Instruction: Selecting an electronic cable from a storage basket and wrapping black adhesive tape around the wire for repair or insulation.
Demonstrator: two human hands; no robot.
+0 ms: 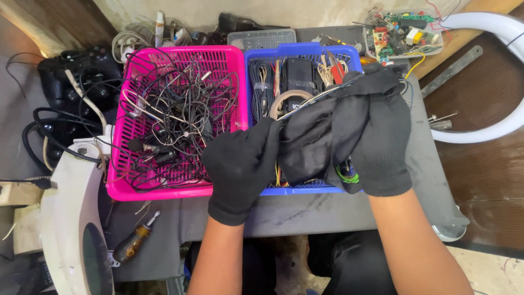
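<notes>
Gripping a black cloth [322, 136] and thin wires [311, 99] with both gloved hands' fingers closed over the blue basket [299, 52], risking snagging wires and tipping it.

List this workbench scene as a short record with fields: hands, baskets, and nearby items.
left hand: black-gloved left hand, gripping one end of a black cloth
right hand: black-gloved right hand, bunching the cloth's other end
pink basket: tangled thin black cables
blue basket: coiled wires, tape roll, dark box
bench front: screwdriver
far right: circuit board in a clear tray
</notes>
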